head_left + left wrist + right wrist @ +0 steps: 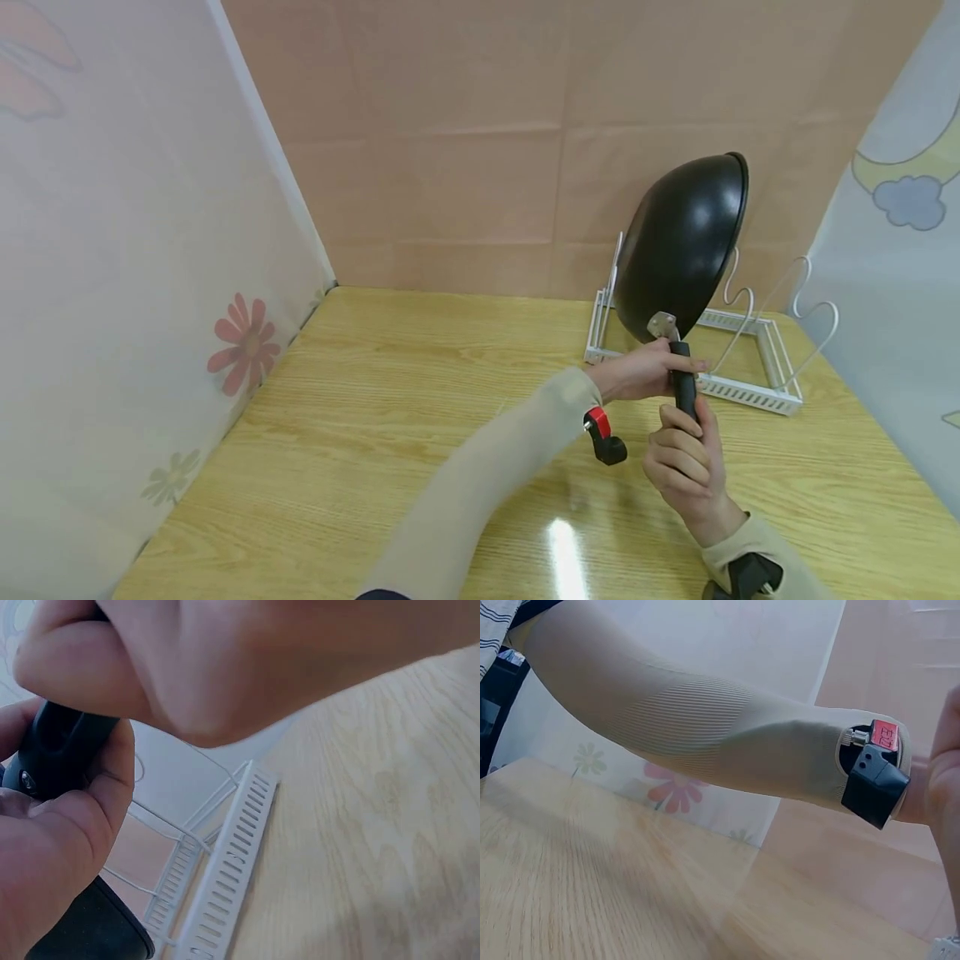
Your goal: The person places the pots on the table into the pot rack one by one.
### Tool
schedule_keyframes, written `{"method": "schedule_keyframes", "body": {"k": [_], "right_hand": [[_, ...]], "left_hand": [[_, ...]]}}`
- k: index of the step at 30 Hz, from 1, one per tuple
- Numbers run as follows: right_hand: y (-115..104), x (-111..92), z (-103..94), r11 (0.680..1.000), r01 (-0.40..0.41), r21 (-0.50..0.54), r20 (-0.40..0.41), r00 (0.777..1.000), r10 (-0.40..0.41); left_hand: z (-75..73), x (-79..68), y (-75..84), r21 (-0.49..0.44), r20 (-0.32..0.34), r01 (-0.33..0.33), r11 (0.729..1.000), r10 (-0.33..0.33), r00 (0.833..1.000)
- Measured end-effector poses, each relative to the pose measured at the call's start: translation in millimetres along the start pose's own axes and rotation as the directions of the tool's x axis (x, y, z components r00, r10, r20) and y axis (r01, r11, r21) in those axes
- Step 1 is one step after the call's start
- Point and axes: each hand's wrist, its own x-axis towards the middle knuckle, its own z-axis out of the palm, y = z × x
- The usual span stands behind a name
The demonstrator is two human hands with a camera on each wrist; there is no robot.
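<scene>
A black wok [678, 242] is held up at a tilt, its rounded underside towards me in the head view. My left hand [637, 371] holds the upper part of its black handle [684, 383], close to the metal bracket, with one finger stretched across it. Lower down, my right hand [682, 462] grips the same handle with curled fingers. Behind the wok stands a white rack [750, 396], partly hidden by it. In the left wrist view, fingers surround the black handle [56, 761]. The right wrist view shows mostly the left sleeve, with part of a hand at the edge.
The rack has tall curved wire dividers [817, 321] on its right side. It stands on a wooden table [420, 375] near the brown back wall [465, 167]. Patterned side walls [150, 250] border the table. A wrist camera [606, 437] hangs below the left sleeve.
</scene>
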Motion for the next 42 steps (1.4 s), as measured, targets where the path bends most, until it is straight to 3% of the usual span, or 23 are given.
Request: {"method": "schedule_keyframes", "body": {"k": [7,11,18,32,42], "right_hand": [[4,-12,0.4,1.000,0.017,0.022,-0.031,0.999,-0.017],[5,-16,-0.4,1.000,0.022,0.012,-0.032,0.999,-0.021],[3,-18,-1.7,0.998,-0.001,-0.067,-0.063,0.998,-0.003],[-2,-23,1.5,0.975,-0.059,-0.214,-0.130,0.991,0.031],[-7,-30,4.3,0.937,-0.100,-0.335,-0.248,0.969,0.015]], "left_hand": [[-3.2,4.0,-13.9,-0.019,-0.030,0.051,0.999,-0.052,0.998],[-3.1,5.4,-17.7,-0.020,-0.039,0.048,0.999,-0.049,0.998],[-5.2,4.9,-20.1,-0.050,-0.043,0.038,0.998,-0.041,0.998],[-11.2,3.4,-24.1,-0.116,0.027,0.051,0.992,-0.048,0.998],[-14.6,2.8,-32.0,-0.220,0.022,0.030,0.975,-0.026,0.999]]}}
